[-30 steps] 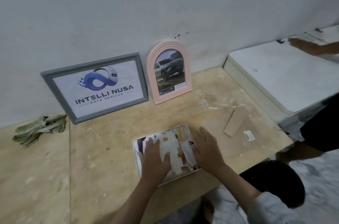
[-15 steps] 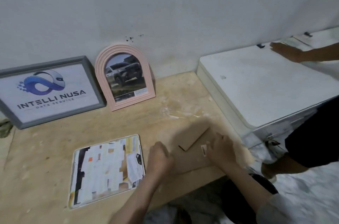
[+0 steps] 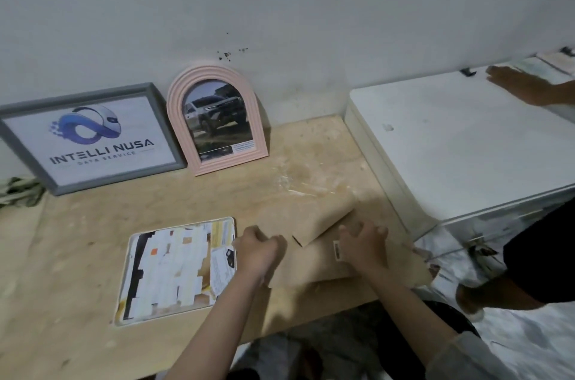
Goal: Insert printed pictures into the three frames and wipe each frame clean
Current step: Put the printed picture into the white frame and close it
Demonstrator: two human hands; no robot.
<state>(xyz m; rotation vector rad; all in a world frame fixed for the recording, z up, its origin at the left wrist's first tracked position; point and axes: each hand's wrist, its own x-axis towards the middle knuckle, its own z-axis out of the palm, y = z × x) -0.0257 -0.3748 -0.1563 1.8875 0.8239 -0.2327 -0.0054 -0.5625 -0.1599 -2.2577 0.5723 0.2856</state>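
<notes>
A white rounded frame [image 3: 177, 269] lies flat on the wooden table [image 3: 77, 249] with a printed picture in it. To its right lies a brown backing board [image 3: 311, 264] with a fold-out stand [image 3: 323, 224]. My left hand [image 3: 258, 252] grips the board's left edge, knuckles curled. My right hand [image 3: 364, 242] presses on the board's right part beside a small barcode sticker [image 3: 337, 250]. A grey frame [image 3: 93, 136] with a logo print and a pink arched frame [image 3: 217, 121] with a car picture lean against the wall.
A crumpled green cloth [image 3: 18, 191] lies at the far left by the wall. A white cabinet top [image 3: 466, 143] adjoins the table on the right, with another person's hand [image 3: 519, 83] resting on it. That person's leg and foot [image 3: 497, 295] are near the table's right corner.
Both my hands left the white frame and moved right onto the backing board. The view swung right, then partly back.
</notes>
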